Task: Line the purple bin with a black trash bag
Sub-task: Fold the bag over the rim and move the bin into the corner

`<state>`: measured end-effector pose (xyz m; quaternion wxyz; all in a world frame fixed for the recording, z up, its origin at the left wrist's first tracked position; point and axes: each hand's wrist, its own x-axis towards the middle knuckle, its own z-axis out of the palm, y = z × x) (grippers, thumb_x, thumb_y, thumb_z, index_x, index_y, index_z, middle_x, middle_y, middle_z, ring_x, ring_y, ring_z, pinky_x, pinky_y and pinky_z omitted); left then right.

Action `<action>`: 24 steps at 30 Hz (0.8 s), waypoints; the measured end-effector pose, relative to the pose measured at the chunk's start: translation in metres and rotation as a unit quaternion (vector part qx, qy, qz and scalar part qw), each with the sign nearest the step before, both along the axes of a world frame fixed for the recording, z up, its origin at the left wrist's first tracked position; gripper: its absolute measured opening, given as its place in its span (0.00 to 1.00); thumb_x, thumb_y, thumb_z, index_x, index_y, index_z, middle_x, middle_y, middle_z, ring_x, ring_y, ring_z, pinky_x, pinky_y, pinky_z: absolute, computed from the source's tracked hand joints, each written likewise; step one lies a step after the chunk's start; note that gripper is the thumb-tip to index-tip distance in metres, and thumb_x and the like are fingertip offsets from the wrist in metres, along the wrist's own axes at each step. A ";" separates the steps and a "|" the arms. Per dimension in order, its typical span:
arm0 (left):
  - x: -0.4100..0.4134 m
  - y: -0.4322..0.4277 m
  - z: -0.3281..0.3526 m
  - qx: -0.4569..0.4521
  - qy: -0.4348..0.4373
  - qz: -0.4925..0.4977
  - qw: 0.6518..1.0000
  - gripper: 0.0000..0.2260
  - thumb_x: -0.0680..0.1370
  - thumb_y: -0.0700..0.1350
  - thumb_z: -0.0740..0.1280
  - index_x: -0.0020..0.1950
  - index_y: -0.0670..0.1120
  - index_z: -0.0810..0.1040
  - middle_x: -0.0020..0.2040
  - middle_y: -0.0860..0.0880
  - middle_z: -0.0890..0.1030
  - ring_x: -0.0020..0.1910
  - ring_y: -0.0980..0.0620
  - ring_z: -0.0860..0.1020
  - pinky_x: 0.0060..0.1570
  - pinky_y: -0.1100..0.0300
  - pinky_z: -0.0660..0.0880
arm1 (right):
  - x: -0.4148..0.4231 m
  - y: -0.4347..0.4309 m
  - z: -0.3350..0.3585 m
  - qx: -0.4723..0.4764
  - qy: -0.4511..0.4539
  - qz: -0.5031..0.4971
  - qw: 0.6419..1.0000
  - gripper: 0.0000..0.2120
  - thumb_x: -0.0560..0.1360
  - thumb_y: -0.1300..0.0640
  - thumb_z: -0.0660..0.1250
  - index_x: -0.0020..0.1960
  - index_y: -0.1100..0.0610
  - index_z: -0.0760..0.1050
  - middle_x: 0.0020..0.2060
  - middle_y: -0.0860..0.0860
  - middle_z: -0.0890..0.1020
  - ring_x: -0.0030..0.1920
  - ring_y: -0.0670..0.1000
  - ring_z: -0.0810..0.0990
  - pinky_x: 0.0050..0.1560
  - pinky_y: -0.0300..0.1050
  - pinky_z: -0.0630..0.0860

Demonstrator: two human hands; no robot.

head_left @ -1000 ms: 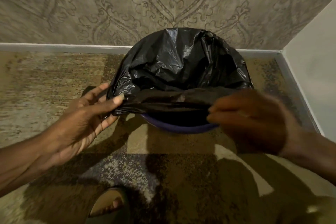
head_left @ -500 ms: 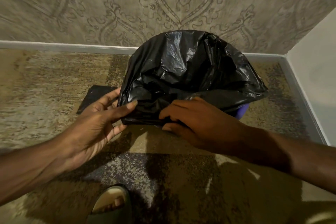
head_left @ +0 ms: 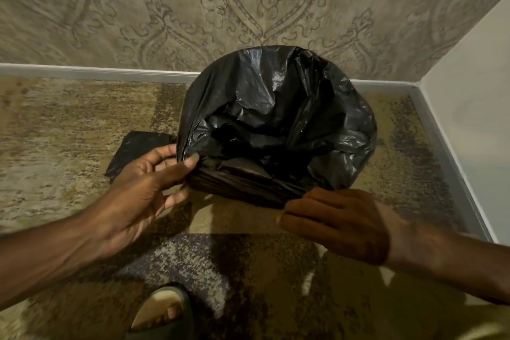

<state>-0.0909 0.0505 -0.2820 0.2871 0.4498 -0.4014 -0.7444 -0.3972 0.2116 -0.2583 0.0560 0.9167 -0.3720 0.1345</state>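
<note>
A shiny black trash bag (head_left: 265, 107) sits in the bin near the wall, its mouth folded out over the rim all around. The purple bin is fully hidden under the plastic. My left hand (head_left: 149, 188) pinches the bag's edge at the near left of the rim, thumb on top. My right hand (head_left: 336, 221) is at the near right of the rim, fingers curled down at the bag's folded edge; its grip on the plastic is hidden.
A flat folded black bag (head_left: 132, 154) lies on the patterned carpet left of the bin. A foot in a green slide sandal (head_left: 162, 312) is at the bottom centre. A patterned wall is behind the bin, a plain wall to the right.
The near edge of the bag has been pulled down over the rim, so the purple rim no longer shows. My right hand slid from the near middle to the near right.
</note>
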 end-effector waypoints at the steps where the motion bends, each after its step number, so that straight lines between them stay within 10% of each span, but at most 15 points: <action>1: 0.001 0.000 -0.006 0.000 -0.002 -0.009 1.000 0.25 0.61 0.47 0.84 0.57 0.49 0.84 0.51 0.48 0.90 0.47 0.55 0.89 0.41 0.60 0.86 | -0.005 0.006 -0.005 0.018 -0.015 -0.007 1.000 0.13 0.85 0.63 0.57 0.68 0.60 0.72 0.62 0.55 0.76 0.56 0.53 0.78 0.42 0.43 0.77; 5: 0.007 -0.008 -0.026 0.031 0.002 -0.042 0.999 0.34 0.52 0.53 0.91 0.57 0.50 0.88 0.58 0.45 0.89 0.55 0.50 0.89 0.50 0.50 0.86 | -0.022 0.023 -0.031 0.134 -0.087 -0.130 0.979 0.17 0.78 0.62 0.71 0.66 0.57 0.73 0.58 0.54 0.80 0.50 0.52 0.82 0.39 0.46 0.82; 11: 0.030 -0.060 -0.058 0.075 -0.002 -0.057 0.996 0.35 0.53 0.42 0.90 0.59 0.50 0.88 0.62 0.45 0.88 0.60 0.46 0.87 0.54 0.38 0.84 | -0.053 0.032 -0.026 0.208 -0.248 -0.295 0.899 0.09 0.78 0.64 0.65 0.56 0.56 0.79 0.48 0.50 0.84 0.48 0.50 0.84 0.46 0.47 0.82; 13: 0.027 -0.087 -0.050 0.064 -0.015 -0.031 0.997 0.28 0.60 0.39 0.82 0.60 0.51 0.88 0.62 0.47 0.88 0.57 0.48 0.88 0.58 0.39 0.83 | -0.068 0.027 -0.015 0.242 -0.380 -0.388 0.804 0.10 0.82 0.62 0.62 0.52 0.51 0.80 0.47 0.53 0.85 0.45 0.49 0.86 0.43 0.43 0.82; 16: 0.003 -0.120 -0.010 0.034 -0.038 0.002 0.999 0.16 0.68 0.50 0.76 0.56 0.55 0.89 0.59 0.51 0.89 0.49 0.53 0.89 0.49 0.49 0.86 | -0.097 0.005 0.006 0.343 -0.645 -0.474 0.492 0.10 0.85 0.56 0.61 0.58 0.52 0.80 0.53 0.57 0.86 0.43 0.49 0.88 0.41 0.43 0.84; 17: -0.007 -0.124 0.007 -0.002 -0.059 -0.038 0.998 0.17 0.71 0.61 0.77 0.56 0.57 0.90 0.56 0.55 0.90 0.47 0.56 0.89 0.42 0.54 0.86 | -0.106 -0.006 0.012 0.366 -0.681 -0.461 0.436 0.10 0.83 0.52 0.63 0.60 0.54 0.80 0.52 0.55 0.87 0.43 0.48 0.88 0.42 0.42 0.84; 20: -0.037 -0.121 0.036 -0.123 -0.157 -0.156 0.968 0.30 0.69 0.76 0.72 0.62 0.59 0.87 0.47 0.61 0.88 0.41 0.61 0.86 0.40 0.62 0.84 | -0.110 -0.036 0.024 0.388 -0.719 -0.409 0.407 0.12 0.77 0.52 0.70 0.58 0.53 0.82 0.49 0.50 0.88 0.44 0.46 0.88 0.43 0.41 0.84; 24: -0.062 -0.110 0.035 -0.159 -0.142 -0.061 0.975 0.19 0.80 0.57 0.71 0.65 0.47 0.85 0.55 0.48 0.88 0.47 0.53 0.84 0.39 0.64 0.82 | -0.101 -0.050 0.007 0.348 -0.746 -0.414 0.389 0.04 0.77 0.60 0.69 0.50 0.54 0.81 0.42 0.49 0.87 0.40 0.45 0.86 0.44 0.40 0.84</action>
